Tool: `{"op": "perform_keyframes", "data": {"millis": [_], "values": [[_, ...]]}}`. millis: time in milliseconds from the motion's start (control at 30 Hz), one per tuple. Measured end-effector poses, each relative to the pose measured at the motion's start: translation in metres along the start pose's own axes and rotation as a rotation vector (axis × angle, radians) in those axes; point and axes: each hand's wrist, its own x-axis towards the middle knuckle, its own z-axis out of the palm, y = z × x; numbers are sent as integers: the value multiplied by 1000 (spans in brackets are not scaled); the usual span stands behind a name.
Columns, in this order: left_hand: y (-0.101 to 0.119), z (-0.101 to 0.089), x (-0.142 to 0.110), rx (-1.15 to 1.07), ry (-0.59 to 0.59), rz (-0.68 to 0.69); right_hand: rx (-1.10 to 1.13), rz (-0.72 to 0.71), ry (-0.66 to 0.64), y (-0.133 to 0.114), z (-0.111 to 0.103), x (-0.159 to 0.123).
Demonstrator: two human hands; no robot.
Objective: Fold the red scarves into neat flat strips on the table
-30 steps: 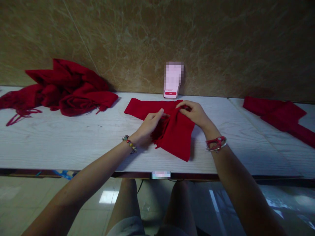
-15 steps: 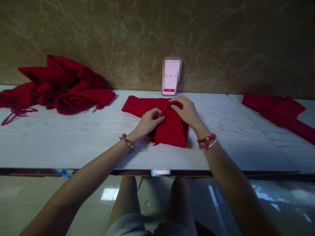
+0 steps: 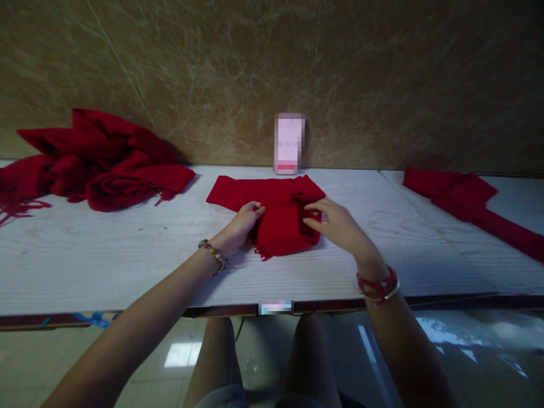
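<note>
A red fringed scarf point(image 3: 278, 224) lies folded on the pale wood-grain table in front of me, one folded band reaching out to the left and a wider flap hanging toward me. My left hand point(image 3: 244, 226) pinches the left edge of that flap between thumb and fingers, just above its short fringe. At the flap's right side my right hand point(image 3: 334, 224) has its fingers parted, the tips at a raised, open fold of the cloth. It grips nothing that I can see.
A heap of red scarves point(image 3: 114, 164) with fringe lies on the left. Another folded red scarf point(image 3: 467, 198) is at the right. A phone point(image 3: 289, 144) leans against the brown marbled wall point(image 3: 204, 79) behind the scarf. The table point(image 3: 127, 266) ends near my knees.
The near flap was turned over leftward and now covers the fringe opening. My right hand moved from the scarf's top edge to its right side; my left hand shifted slightly left and gripped the edge.
</note>
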Motion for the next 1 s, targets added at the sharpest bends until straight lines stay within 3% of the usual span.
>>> {"op": "perform_keyframes", "data": {"millis": [133,300,433,600,700,767,933,1000], "values": [[-2,-2,1,44,-25,8,-59,-43,-143,-7,10,-21],[-3,-5,4,131,-18,89,-130,-14,-51,-15,22,-16],[-2,-8,10,287,97,254,-133,70,30,-17,25,-11],[-1,-12,17,336,137,297,226,340,222,-6,19,-21],[-2,-14,19,271,90,289,465,423,185,8,12,-31],[-3,-15,19,251,61,285,438,374,102,11,6,-37],[-5,-15,17,354,51,364,-7,4,-56,-11,-2,-37],[-4,-14,17,397,55,375,-121,-31,-109,-20,-1,-31]]}}
